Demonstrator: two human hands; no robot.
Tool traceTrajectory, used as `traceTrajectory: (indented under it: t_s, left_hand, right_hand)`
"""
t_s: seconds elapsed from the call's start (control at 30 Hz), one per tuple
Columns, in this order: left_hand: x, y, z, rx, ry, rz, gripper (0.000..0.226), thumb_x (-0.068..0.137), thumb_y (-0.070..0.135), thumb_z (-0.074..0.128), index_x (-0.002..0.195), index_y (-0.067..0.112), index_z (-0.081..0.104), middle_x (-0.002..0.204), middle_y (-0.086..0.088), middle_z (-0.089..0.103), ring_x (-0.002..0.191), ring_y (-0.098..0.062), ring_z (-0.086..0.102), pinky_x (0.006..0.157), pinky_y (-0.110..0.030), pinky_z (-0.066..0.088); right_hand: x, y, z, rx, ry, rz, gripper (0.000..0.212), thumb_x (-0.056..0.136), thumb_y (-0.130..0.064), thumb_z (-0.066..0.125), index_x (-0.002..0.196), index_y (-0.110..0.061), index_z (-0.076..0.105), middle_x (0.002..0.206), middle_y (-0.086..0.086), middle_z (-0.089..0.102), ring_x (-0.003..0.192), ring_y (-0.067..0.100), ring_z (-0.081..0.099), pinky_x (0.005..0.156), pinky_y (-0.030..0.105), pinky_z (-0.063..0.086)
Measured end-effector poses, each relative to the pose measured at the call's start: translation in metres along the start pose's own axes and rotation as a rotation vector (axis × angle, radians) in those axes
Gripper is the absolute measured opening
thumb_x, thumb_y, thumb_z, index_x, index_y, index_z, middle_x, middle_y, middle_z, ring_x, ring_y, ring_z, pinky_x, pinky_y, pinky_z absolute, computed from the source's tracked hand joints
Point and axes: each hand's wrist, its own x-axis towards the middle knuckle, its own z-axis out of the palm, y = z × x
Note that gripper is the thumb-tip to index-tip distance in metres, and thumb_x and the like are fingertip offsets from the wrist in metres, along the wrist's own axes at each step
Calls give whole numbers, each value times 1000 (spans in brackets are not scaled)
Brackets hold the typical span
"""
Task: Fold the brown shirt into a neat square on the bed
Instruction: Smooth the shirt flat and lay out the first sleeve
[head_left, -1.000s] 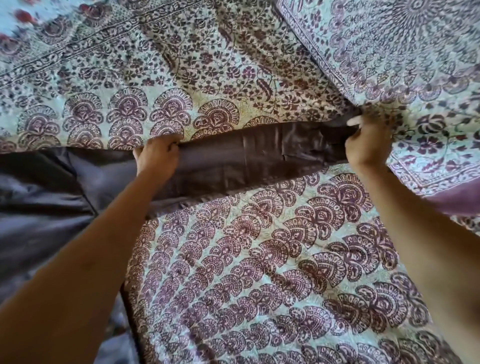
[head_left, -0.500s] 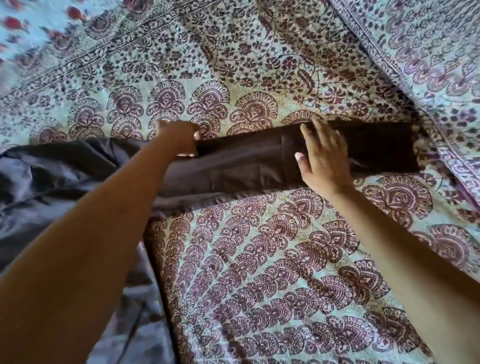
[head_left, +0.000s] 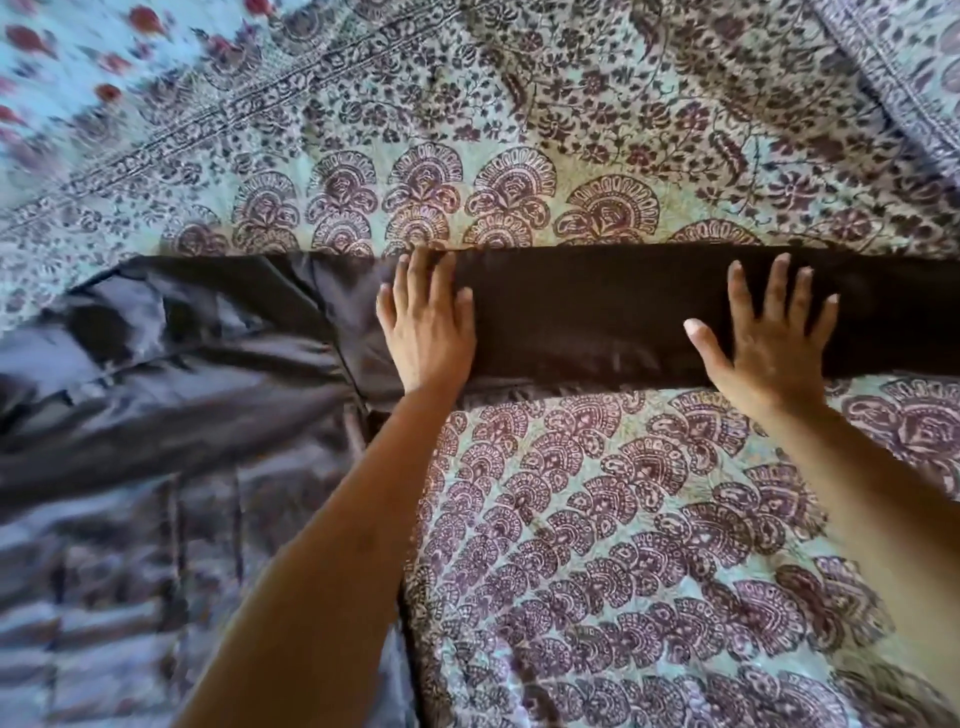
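Observation:
The brown shirt (head_left: 582, 312) lies on the bed. Its body is spread and wrinkled at the left, and one long sleeve stretches flat to the right as a dark band. My left hand (head_left: 428, 325) rests palm down on the shoulder end of that sleeve, fingers together. My right hand (head_left: 769, 343) lies flat farther right on the sleeve, fingers spread. Neither hand grips the cloth. The sleeve's far end runs out of view at the right edge.
The bed is covered by a pale green sheet (head_left: 623, 545) printed with maroon fan and flower motifs. A fold of the same sheet (head_left: 904, 67) rises at the top right corner. The shirt's body fills the lower left.
Both hands have let go of the sleeve's edge and now lie flat on it. The right hand went left along the sleeve, then back to the right. The sleeve looks flatter.

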Motion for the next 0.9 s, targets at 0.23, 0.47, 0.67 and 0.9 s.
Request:
traceTrajectory:
  t_s: [0.23,0.47,0.67,0.9]
  left_hand:
    - [15,-87,-9,72,-273,-383,60,98,44,26,150,19,11,159,-4,2,146,-20,1,116,-49,-1]
    - [10,-19,6,-5,-420,173,61,97,50,25,150,24,8,159,-3,2,146,-18,2,117,-49,-2]
    - [38,-98,-27,-205,-172,-23,52,97,37,23,147,25,22,157,0,16,145,-16,9,116,-38,2]
    - [27,-178,-14,90,-236,-129,52,98,45,27,147,35,15,158,3,9,146,-18,6,117,-44,4]
  right_hand:
    - [-1,-3,-8,49,32,101,90,77,-66,8,148,-11,15,152,29,4,140,45,1,112,59,-3]
    - [-8,-143,-9,208,231,-78,66,93,-43,23,145,-3,20,151,27,16,141,40,12,114,51,5]
    - [-13,-229,-8,310,219,-300,65,93,-40,16,146,-2,18,153,21,14,143,32,12,115,43,4]
    - [-34,-313,26,94,78,-706,68,91,-44,18,147,-6,16,156,13,11,144,24,10,114,35,-4]
